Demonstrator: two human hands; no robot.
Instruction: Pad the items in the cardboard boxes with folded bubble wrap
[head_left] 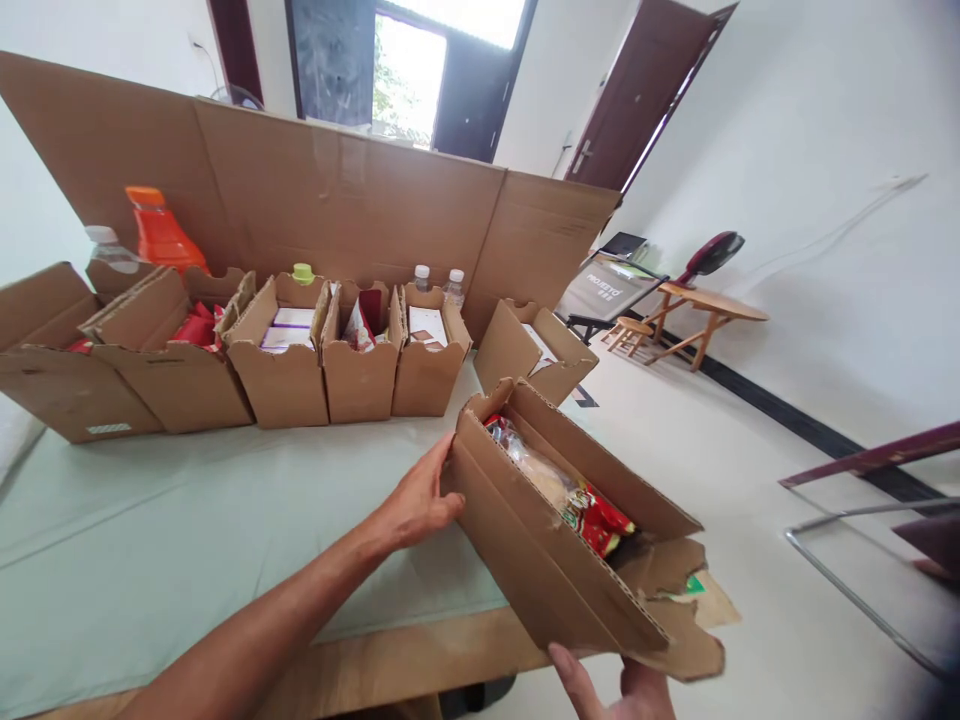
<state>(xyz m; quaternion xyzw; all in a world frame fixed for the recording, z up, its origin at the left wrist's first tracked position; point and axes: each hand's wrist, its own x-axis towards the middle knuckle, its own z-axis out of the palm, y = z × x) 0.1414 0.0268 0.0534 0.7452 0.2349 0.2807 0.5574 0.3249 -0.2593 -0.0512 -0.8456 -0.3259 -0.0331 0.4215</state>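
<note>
A long open cardboard box [517, 560] is held at an angle over the right front corner of the table. Inside it lie red snack packets [600, 520] and a clear plastic wrapper [536, 465]. My left hand [427, 500] grips the box's far left end, thumb on the side and fingers partly hidden behind the corner. At the near end, my right hand [619, 695] supports the box from below; its thumb shows and the other fingers are partly hidden by cardboard. Just behind stands another cardboard box [536, 375] with white packs in it.
Several cardboard boxes [360, 385] with packaged goods stand in a row on the green-covered table [247, 510]. Behind them are an orange bottle [165, 235], clear bottles and a tall cardboard panel [337, 200]. A folding chair, a wooden table [720, 300] and a metal-framed seat stand to the right.
</note>
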